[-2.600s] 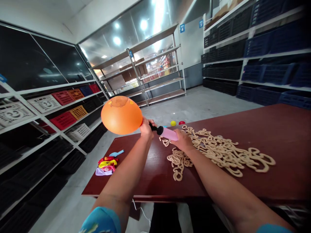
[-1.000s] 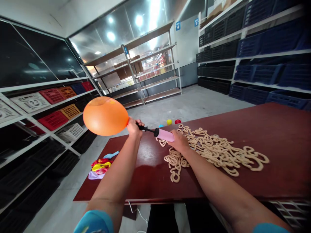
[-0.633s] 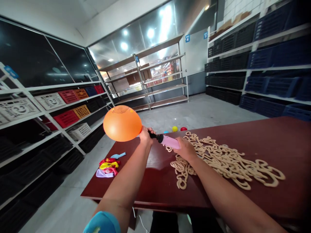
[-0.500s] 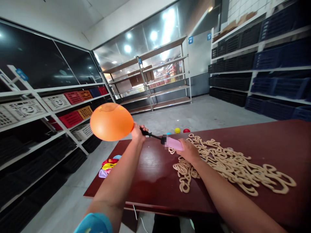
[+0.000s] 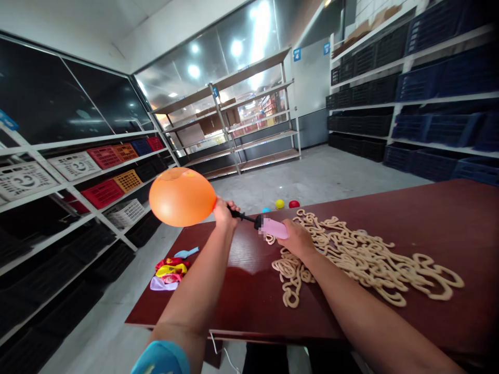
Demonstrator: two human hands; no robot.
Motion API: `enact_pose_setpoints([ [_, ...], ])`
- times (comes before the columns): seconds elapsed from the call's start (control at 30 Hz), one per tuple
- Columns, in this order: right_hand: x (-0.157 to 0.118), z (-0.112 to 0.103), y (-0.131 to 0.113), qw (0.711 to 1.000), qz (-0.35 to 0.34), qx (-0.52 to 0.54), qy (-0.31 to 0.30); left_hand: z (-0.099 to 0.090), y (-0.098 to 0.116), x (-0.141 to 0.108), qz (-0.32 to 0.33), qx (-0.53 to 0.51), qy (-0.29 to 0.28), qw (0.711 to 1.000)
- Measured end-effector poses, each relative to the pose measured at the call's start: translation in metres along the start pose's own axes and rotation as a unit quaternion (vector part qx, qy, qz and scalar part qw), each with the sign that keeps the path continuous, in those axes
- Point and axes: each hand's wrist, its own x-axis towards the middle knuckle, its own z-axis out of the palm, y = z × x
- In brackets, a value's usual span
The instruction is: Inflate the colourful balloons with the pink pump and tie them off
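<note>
Near the bench's far edge (image 5: 374, 202), the left hand (image 5: 225, 214) clasps balloon (image 5: 181, 197) and pump (image 5: 258, 222), the right hand (image 5: 298, 239) its barrel (image 5: 276, 228); inflating seems in hand, probably needing an inward push.

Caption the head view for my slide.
Left hand holding the orange balloon, right hand gripping the pump, at a table.

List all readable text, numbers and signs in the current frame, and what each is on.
"4": blue wall sign; smaller line above it unreadable.
Second wall sign: one character, too blurred to be sure.
Metal rack's post sign: too small.
Left-shelf sign: blurred.
Orange balloon: printed drawing, no readable words.
Pink pump: none readable.
</note>
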Motion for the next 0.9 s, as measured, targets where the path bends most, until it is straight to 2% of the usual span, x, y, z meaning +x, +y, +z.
enact_pose_setpoints([
  [0.13,-0.001,0.000,-0.002,1.000,0.000,-0.002,-0.006,0.004,-0.032,-0.018,-0.043,-0.002,0.000,0.999],
  [0.23,-0.002,0.001,-0.003,1.000,-0.014,0.002,-0.002,0.001,-0.031,-0.022,-0.043,-0.004,-0.003,0.999],
  [0.33,-0.001,0.000,-0.003,1.000,-0.027,0.007,0.001,-0.005,-0.009,-0.014,-0.018,-0.002,-0.011,1.000],
  [0.53,0.000,-0.004,-0.006,0.999,-0.041,0.018,-0.001,-0.017,0.069,0.010,0.030,0.020,-0.014,0.999],
  [0.63,0.001,-0.002,-0.009,0.999,-0.032,0.014,0.009,-0.018,0.090,0.019,0.056,0.028,-0.019,0.998],
  [0.73,0.001,-0.001,-0.008,1.000,-0.007,-0.005,0.006,-0.015,0.079,0.023,0.059,0.021,-0.017,0.998],
  [0.9,0.000,-0.002,-0.002,1.000,0.002,-0.024,0.005,-0.003,0.016,0.005,0.005,0.009,-0.011,1.000],
])
